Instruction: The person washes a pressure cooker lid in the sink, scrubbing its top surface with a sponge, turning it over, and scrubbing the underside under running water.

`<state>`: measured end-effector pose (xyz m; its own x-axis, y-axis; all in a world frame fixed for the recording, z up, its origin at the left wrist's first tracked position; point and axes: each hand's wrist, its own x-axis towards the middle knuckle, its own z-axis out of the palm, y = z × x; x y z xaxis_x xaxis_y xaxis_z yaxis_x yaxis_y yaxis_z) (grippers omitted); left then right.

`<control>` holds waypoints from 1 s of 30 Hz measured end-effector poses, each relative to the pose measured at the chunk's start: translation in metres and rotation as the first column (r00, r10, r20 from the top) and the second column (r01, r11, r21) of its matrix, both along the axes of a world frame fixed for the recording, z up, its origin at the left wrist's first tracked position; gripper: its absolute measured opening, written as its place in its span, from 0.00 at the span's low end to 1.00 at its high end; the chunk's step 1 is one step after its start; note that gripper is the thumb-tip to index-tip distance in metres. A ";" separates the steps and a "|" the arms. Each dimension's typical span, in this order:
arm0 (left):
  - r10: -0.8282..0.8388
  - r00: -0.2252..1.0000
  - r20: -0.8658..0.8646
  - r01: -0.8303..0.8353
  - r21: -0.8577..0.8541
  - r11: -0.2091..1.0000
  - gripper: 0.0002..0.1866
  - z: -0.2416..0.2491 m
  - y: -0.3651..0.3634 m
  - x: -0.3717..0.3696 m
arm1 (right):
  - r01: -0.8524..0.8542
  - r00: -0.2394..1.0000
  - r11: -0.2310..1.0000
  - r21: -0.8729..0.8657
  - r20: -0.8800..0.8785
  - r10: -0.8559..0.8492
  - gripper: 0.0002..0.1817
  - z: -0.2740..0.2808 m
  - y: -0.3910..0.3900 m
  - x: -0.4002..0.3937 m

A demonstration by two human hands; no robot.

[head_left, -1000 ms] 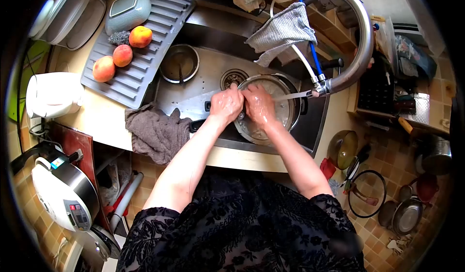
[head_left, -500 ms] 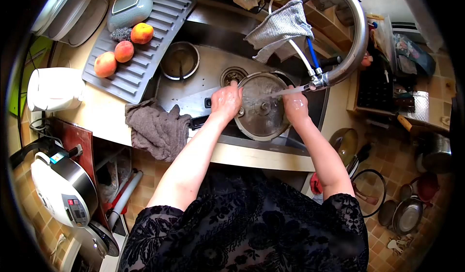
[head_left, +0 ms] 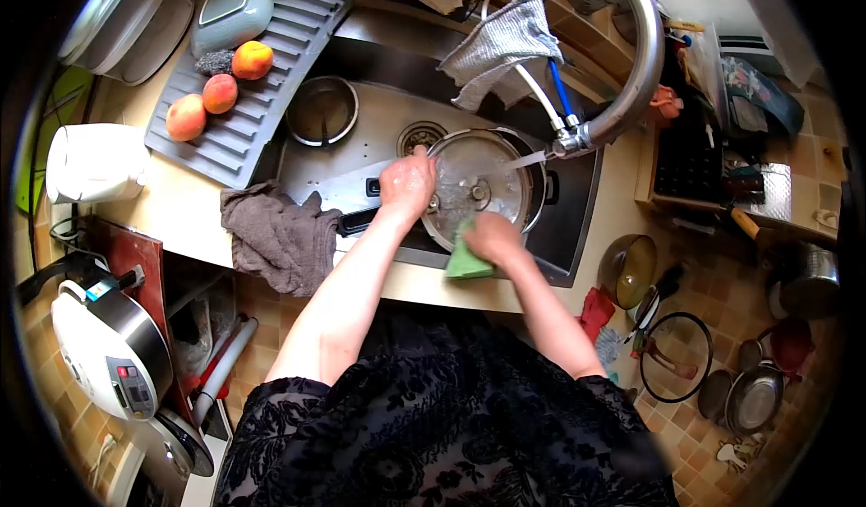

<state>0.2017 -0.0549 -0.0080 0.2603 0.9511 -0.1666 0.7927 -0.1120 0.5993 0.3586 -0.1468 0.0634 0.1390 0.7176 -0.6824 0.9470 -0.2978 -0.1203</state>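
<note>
A glass pot lid with a metal rim lies tilted in the sink, over a pot whose dark side handle shows at the right. My left hand is closed on the lid's left rim, wet and sudsy. In my right hand, slightly blurred, is a green cloth at the lid's near edge. Water runs from the faucet onto the glass. Left of my left wrist a black handle sticks out over the sink edge.
A small metal pot with liquid stands in the sink's left part. Peaches and a grey-blue dish sit on the ridged drying mat. A brown towel drapes over the counter edge. A grey cloth hangs by the faucet.
My right hand has left the lid's right rim and moved to its near edge, now with a green cloth in it. My left hand stays on the left rim. The view has shifted slightly.
</note>
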 end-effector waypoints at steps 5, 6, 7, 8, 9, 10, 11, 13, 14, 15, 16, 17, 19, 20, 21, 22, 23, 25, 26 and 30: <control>-0.031 0.999 -0.014 0.031 0.029 0.999 0.16 -0.006 0.002 -0.003 | -0.124 0.988 0.991 0.057 -0.090 0.129 0.16 -0.008 -0.008 0.013; -0.040 0.999 -0.011 0.040 0.038 0.998 0.16 -0.005 0.003 -0.002 | -0.170 0.984 0.982 0.084 -0.030 0.173 0.12 -0.008 -0.011 0.023; -0.053 0.999 -0.012 0.053 0.049 0.997 0.16 -0.006 0.003 -0.002 | -0.228 0.974 0.970 0.082 0.038 0.225 0.11 -0.009 -0.012 0.036; -0.063 0.998 -0.014 0.064 0.061 0.996 0.16 -0.007 0.003 -0.002 | -0.286 0.955 0.955 0.077 0.105 0.277 0.09 -0.011 -0.009 0.048; -0.072 0.997 -0.020 0.074 0.075 0.994 0.16 -0.009 0.004 -0.003 | -0.352 0.925 0.932 0.087 0.188 0.331 0.08 -0.011 -0.003 0.061; -0.073 0.997 -0.023 0.075 0.069 0.995 0.16 -0.008 0.004 -0.004 | -0.417 0.885 0.904 0.091 0.269 0.381 0.07 -0.012 0.004 0.073; -0.074 0.997 -0.026 0.075 0.062 0.995 0.16 -0.006 0.004 -0.004 | -0.447 0.864 0.878 0.170 0.335 0.375 0.07 -0.014 0.010 0.084; -0.075 0.996 -0.047 0.077 0.039 0.996 0.16 -0.003 0.005 -0.003 | -0.453 0.866 0.841 0.295 0.368 0.338 0.07 -0.018 0.027 0.103; -0.075 0.995 -0.066 0.077 0.023 0.997 0.16 -0.001 0.005 -0.002 | -0.427 0.888 0.837 0.344 0.333 0.316 0.07 -0.014 0.032 0.108; -0.076 0.993 -0.086 0.077 0.009 0.997 0.16 0.002 0.006 -0.002 | -0.375 0.923 0.830 0.412 0.250 0.293 0.08 -0.007 0.032 0.112; -0.078 0.993 -0.089 0.080 0.020 0.997 0.17 0.004 0.006 -0.003 | -0.232 0.973 0.856 0.462 0.108 0.205 0.09 -0.007 0.028 0.119; -0.079 0.993 -0.092 0.082 0.032 0.996 0.17 0.005 0.005 -0.005 | -0.081 0.993 0.867 0.491 -0.039 0.115 0.11 -0.008 0.023 0.130; -0.035 0.991 -0.130 0.034 -0.010 0.999 0.16 0.021 0.004 -0.001 | 0.272 0.932 0.863 0.426 -0.340 -0.126 0.17 -0.013 0.011 0.159; 0.009 0.994 -0.109 0.009 0.169 0.985 0.15 0.021 0.000 0.000 | 0.454 0.826 0.825 0.335 -0.505 -0.249 0.16 -0.008 0.000 0.170; 0.045 0.996 -0.079 -0.015 0.344 0.939 0.15 0.021 -0.003 0.001 | 0.588 0.701 0.767 0.257 -0.635 -0.325 0.15 -0.002 -0.015 0.180; 0.071 0.997 -0.039 -0.041 0.510 0.859 0.14 0.022 -0.005 0.003 | 0.702 0.549 0.693 0.162 -0.743 -0.383 0.13 0.006 -0.028 0.187; 0.023 0.999 -0.023 -0.006 0.569 0.822 0.14 0.032 -0.010 0.006 | 0.773 0.456 0.620 0.136 -0.798 -0.393 0.13 0.001 -0.042 0.198; -0.164 0.984 -0.065 0.174 0.511 0.842 0.14 0.038 -0.030 0.016 | 0.885 0.254 0.462 0.058 -0.891 -0.376 0.14 -0.015 -0.066 0.213; -0.255 0.963 -0.085 0.265 0.478 0.838 0.14 0.040 -0.040 0.022 | 0.900 0.151 0.436 -0.024 -0.920 -0.361 0.15 -0.015 -0.073 0.212; -0.484 0.874 -0.045 0.446 0.470 0.761 0.16 0.034 -0.065 0.083 | 0.910 -0.073 0.379 -0.170 -0.963 -0.258 0.15 -0.030 -0.087 0.207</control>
